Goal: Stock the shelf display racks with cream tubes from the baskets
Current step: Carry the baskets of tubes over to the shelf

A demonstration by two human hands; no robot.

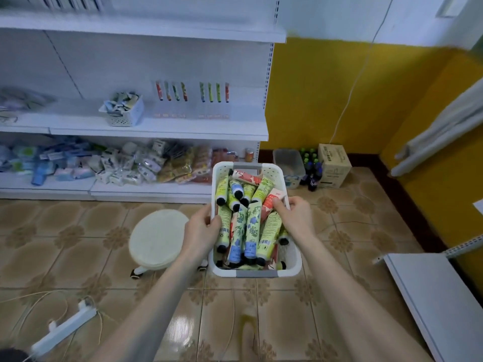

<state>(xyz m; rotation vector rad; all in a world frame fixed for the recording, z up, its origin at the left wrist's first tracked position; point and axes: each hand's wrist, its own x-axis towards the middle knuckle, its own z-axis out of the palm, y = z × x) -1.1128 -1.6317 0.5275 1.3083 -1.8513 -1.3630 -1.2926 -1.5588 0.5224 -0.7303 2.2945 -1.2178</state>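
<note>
Cream tubes (252, 226) fill the white basket (257, 273) almost to the rim, a loose pile of green, blue-flowered and pink ones with black caps. The basket is held above the tiled floor (78, 231), in front of the near end of the white shelf unit (156, 129). The left hand (201, 228) grips the basket's left wall, fingers (215, 223) curled over the rim and clamped on it. The right hand (295, 218) holds the right wall, with its fingers closed over the rim beside a pink tube (271, 202).

On the middle shelf, at its right end, the display racks (192, 100) carry only a few tubes: one row of four in the left rack and four in the right, standing upright at the back, with the slots in front of them looking empty. Stocking therefore seems barely begun, since nearly the whole basket is left to place. A small white basket of sachets (122, 111) sits just left of the racks.
</note>
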